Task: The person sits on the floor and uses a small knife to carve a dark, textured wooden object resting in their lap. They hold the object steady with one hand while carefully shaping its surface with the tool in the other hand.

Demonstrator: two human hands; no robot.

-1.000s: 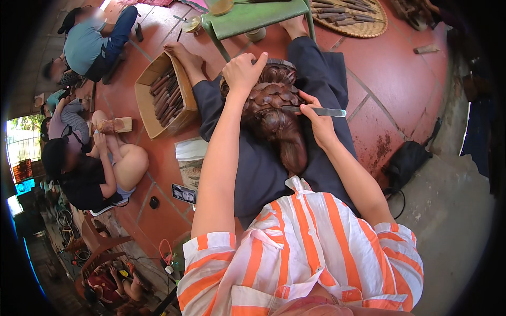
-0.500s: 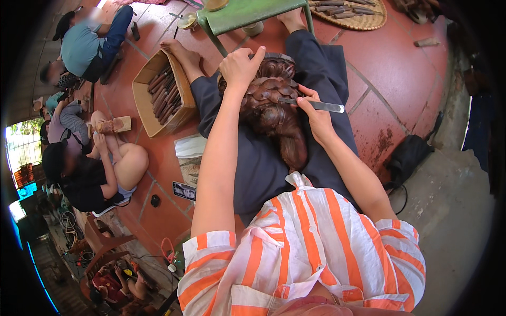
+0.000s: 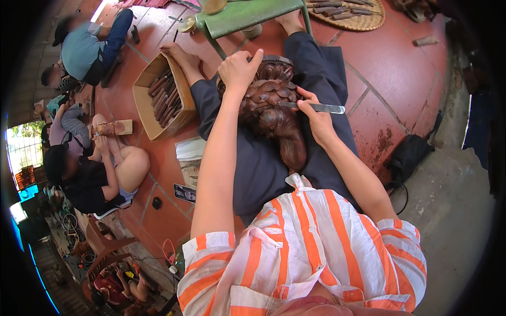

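A dark brown wood carving (image 3: 274, 94) with rounded, scale-like lumps and a smooth tapering end lies between my legs, the tapered end toward my belly. My left hand (image 3: 238, 72) is closed over its far left side, thumb pointing up and away from the fingers. In my right hand (image 3: 315, 113) is a flat metal blade (image 3: 329, 109), pinched between thumb and fingers. Its inner end meets the lumpy surface at the carving's right side, and its other end sticks out to the right. The fingers of my left hand are partly hidden behind the carving.
A cardboard box (image 3: 188, 111) of wooden-handled tools stands left of my leg. Ahead are a green stool (image 3: 253, 20) and a woven tray (image 3: 363, 23) holding more tools. A phone (image 3: 184, 193) lies on the tiles. Several people sit at the left, one holding a wooden piece (image 3: 113, 128).
The blade's inner end has shifted slightly toward me on the carving. My left hand keeps its place. At the left, the seated person's hand has moved a little on the wooden piece.
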